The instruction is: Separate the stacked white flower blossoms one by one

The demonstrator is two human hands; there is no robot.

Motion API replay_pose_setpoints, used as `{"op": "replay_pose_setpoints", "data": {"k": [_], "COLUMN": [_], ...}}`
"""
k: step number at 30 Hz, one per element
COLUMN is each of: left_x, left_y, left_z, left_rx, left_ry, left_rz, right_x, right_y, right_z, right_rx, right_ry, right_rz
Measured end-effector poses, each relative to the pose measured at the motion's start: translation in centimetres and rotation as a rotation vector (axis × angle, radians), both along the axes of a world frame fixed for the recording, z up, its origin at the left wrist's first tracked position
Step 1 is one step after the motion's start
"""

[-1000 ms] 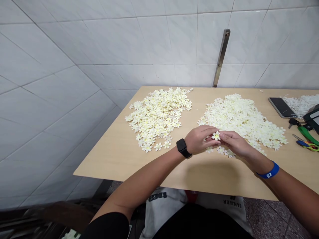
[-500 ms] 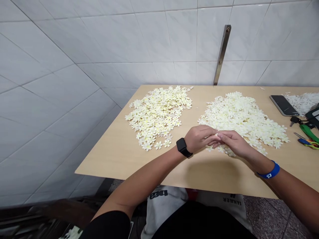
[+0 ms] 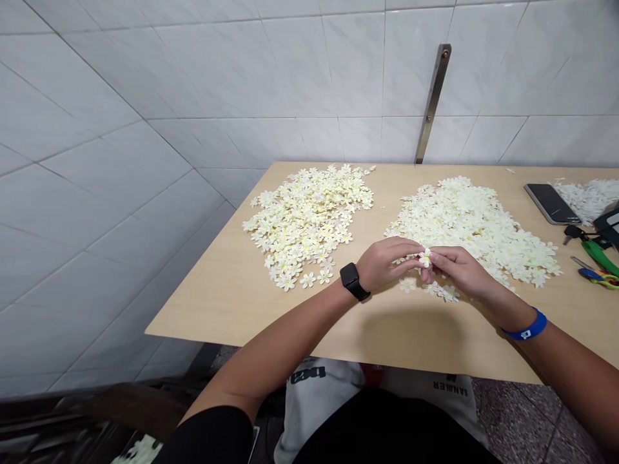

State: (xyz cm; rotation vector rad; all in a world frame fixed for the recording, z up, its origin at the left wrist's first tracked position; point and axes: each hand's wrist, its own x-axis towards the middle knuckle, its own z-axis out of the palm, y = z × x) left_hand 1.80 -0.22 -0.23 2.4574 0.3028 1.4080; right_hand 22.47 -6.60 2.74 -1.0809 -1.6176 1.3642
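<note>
Head view shows both hands meeting over the wooden table (image 3: 227, 303), roughly midway between its near and far edges. The left hand (image 3: 387, 264) and the right hand (image 3: 459, 274) are each closed in a fingertip pinch on one small flower (image 3: 425, 258), which they hold between them just above the tabletop. It sits over the near fringe of the right heap (image 3: 478, 225) of pale blossoms. A second heap (image 3: 309, 219), with yellower centres, spreads toward the far left corner, well apart from the first. A few loose blossoms lie on the wood directly beneath the fingers. The flower looks like thin fabric or foam, though at this size I cannot tell which. Either way it should weigh almost nothing, bend at a touch and crease if squeezed hard. Its petals are the weak part, so the centre or the base of a petal is probably the safest place to pinch, with light pressure from thumb and forefinger. It is not slippery, but it is light enough that a breath or a brushed sleeve could scatter its neighbours. A black watch (image 3: 351, 281) sits on the left wrist and a blue band (image 3: 527, 325) on the right. A phone (image 3: 546, 203) and green-handled tools (image 3: 597, 264) lie along the right edge of the table.
</note>
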Motion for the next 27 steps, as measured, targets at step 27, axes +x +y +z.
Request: {"op": "replay_pose_setpoints", "data": {"k": [27], "left_x": [0.3], "left_y": [-0.3], "left_z": [0.8], "left_rx": [-0.53], "left_ry": [-0.057], "left_rz": [-0.121], "right_x": [-0.2], "right_y": [-0.5], "right_z": [0.3], "right_rx": [0.225], "right_ry": [-0.197], "right_rz": [-0.239]}}
